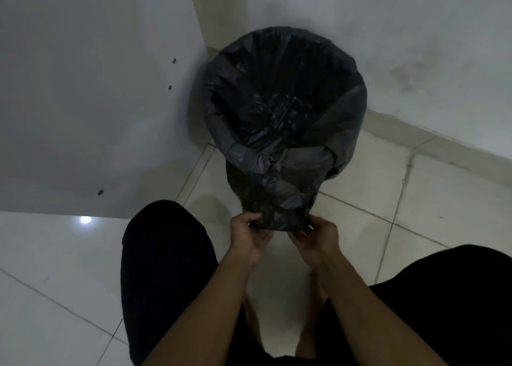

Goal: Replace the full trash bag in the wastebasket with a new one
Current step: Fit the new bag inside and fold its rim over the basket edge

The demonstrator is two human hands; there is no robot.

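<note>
A round wastebasket (230,183) stands in the corner, tilted toward me, lined with a black trash bag (282,108) folded over its rim. The bag's loose near edge hangs down over the basket's front. My left hand (249,235) pinches that hanging edge on its left side. My right hand (315,235) pinches the same edge on its right side. Both hands sit close together just below the basket. The basket's own wall is almost wholly hidden by the plastic.
A white cabinet panel (91,88) rises on the left, touching the basket. A white wall (415,47) with a pale skirting runs behind and to the right. Glossy white floor tiles (388,188) lie below. My dark-clad knees (166,268) flank my arms.
</note>
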